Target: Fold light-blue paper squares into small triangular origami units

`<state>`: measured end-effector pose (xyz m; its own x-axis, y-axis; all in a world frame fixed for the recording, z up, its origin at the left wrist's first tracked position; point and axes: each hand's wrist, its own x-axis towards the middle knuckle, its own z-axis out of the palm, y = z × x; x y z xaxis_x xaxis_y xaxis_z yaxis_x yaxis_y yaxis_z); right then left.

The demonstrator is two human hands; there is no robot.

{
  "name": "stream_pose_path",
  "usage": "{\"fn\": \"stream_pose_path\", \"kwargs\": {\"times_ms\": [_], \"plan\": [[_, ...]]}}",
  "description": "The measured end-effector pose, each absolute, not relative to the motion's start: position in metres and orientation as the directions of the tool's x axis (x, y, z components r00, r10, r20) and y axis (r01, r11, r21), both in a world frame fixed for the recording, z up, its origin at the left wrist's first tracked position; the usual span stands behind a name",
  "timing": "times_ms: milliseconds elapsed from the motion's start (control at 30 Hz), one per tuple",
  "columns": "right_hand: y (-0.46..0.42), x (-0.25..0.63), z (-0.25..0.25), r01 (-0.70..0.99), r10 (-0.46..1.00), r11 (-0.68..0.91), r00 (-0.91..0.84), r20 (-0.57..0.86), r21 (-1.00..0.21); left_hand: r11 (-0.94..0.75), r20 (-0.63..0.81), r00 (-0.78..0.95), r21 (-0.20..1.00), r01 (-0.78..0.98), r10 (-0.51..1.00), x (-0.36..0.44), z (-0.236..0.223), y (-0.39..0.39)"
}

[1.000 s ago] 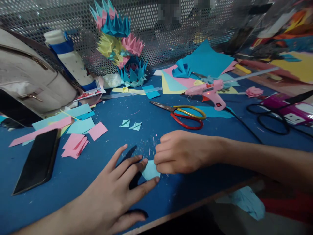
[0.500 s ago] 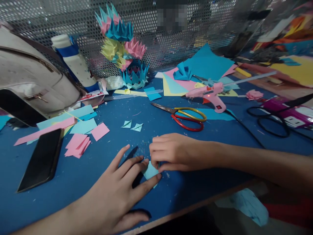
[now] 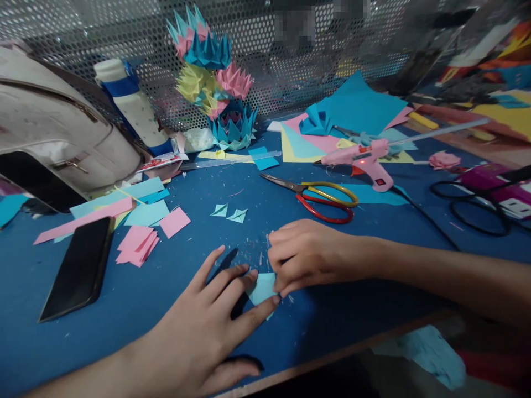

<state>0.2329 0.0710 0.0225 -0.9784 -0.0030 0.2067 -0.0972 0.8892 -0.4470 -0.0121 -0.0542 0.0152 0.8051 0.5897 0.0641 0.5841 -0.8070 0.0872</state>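
Note:
A small light blue paper piece [image 3: 262, 289] lies on the blue table [image 3: 166, 287] near its front edge. My left hand [image 3: 207, 331] lies flat with fingers spread, two fingertips pressing the paper's left and lower edges. My right hand [image 3: 309, 254] is curled into a loose fist, its fingertips pressing along the paper's right side. Two small folded blue paper pieces [image 3: 230, 213] lie a little beyond my hands.
Scissors with red and yellow handles [image 3: 319, 196], a pink glue gun [image 3: 365, 160] with its black cord, a black phone [image 3: 78, 268], pink paper squares [image 3: 139, 243], a white bag [image 3: 58, 138], a glue bottle [image 3: 133, 108], a stacked paper flower model [image 3: 219, 83] and coloured sheets [image 3: 352, 119].
My right hand slid left along the paper and then back to the right. My left hand kept its fingers on the paper.

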Motion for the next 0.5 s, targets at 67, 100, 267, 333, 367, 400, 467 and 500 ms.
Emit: {"fn": "stream_pose_path", "kwargs": {"times_ms": [67, 100, 267, 333, 367, 400, 467, 500], "plan": [[0.076, 0.234, 0.024, -0.139, -0.063, 0.891, -0.981, 0.186, -0.433, -0.804, 0.06, 0.802, 0.086, 0.589, 0.594, -0.011, 0.015, -0.054], [0.078, 0.235, 0.024, -0.145, -0.077, 0.892, -0.982, 0.171, -0.428, -0.802, 0.061, 0.801, 0.087, 0.59, 0.596, -0.011, 0.015, -0.054], [0.087, 0.238, 0.025, -0.1, -0.057, 0.91, -0.991, 0.117, -0.403, -0.796, 0.088, 0.793, 0.12, 0.593, 0.603, -0.011, 0.014, -0.053], [0.089, 0.239, 0.026, -0.083, -0.046, 0.914, -0.994, 0.103, -0.397, -0.795, 0.086, 0.792, 0.128, 0.593, 0.604, -0.011, 0.014, -0.053], [0.089, 0.239, 0.028, -0.077, -0.042, 0.915, -0.995, 0.094, -0.396, -0.797, 0.085, 0.794, 0.125, 0.591, 0.602, -0.012, 0.014, -0.053], [0.089, 0.239, 0.029, -0.073, -0.042, 0.916, -0.995, 0.087, -0.394, -0.801, 0.083, 0.798, 0.118, 0.587, 0.597, -0.012, 0.015, -0.052], [0.088, 0.239, 0.03, -0.075, -0.044, 0.92, -0.995, 0.089, -0.386, -0.813, 0.076, 0.81, 0.09, 0.576, 0.582, -0.012, 0.016, -0.052], [0.087, 0.238, 0.029, -0.081, -0.046, 0.921, -0.994, 0.1, -0.382, -0.818, 0.069, 0.815, 0.073, 0.571, 0.575, -0.012, 0.017, -0.051]]}}
